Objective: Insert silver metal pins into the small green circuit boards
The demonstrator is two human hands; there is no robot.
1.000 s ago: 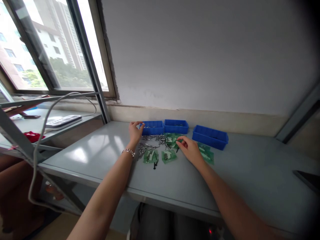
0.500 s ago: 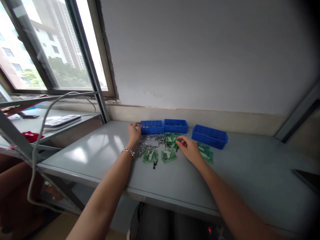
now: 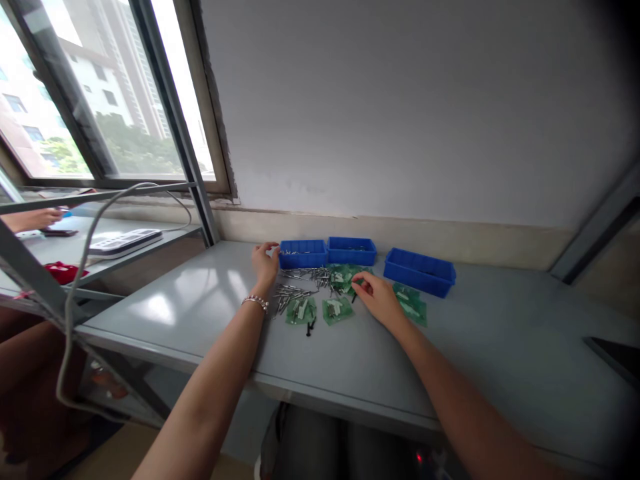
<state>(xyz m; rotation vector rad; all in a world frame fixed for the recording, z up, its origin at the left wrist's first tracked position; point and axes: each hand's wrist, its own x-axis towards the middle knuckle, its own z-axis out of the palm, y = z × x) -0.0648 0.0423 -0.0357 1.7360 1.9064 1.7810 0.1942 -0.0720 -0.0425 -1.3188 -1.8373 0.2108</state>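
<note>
My left hand (image 3: 265,263) is beside the left end of the left blue bin (image 3: 303,259), its bent fingers and thumb apart, with nothing visible between them. Small metal parts lie in that bin. My right hand (image 3: 376,293) has its fingertips pinched on a black screw (image 3: 354,299), just above the table. Silver screws (image 3: 293,293) are heaped in front of the left bin. Two small green bags (image 3: 337,311) with parts inside lie nearer me, and black screws (image 3: 310,329) lie in front of them. More green packets (image 3: 343,277) are at my right fingertips.
A middle blue bin (image 3: 351,252) and a right blue bin (image 3: 419,272) stand along the wall. Green bags (image 3: 411,305) lie beside my right wrist. A dark flat object (image 3: 613,357) is at far right. On the left are a metal post, a cable (image 3: 75,287) and another person's hand (image 3: 47,217).
My left hand has drawn slightly left, back from the bin's edge. My right hand stays in place with the black screw. Another person's hand has come into view at far left.
</note>
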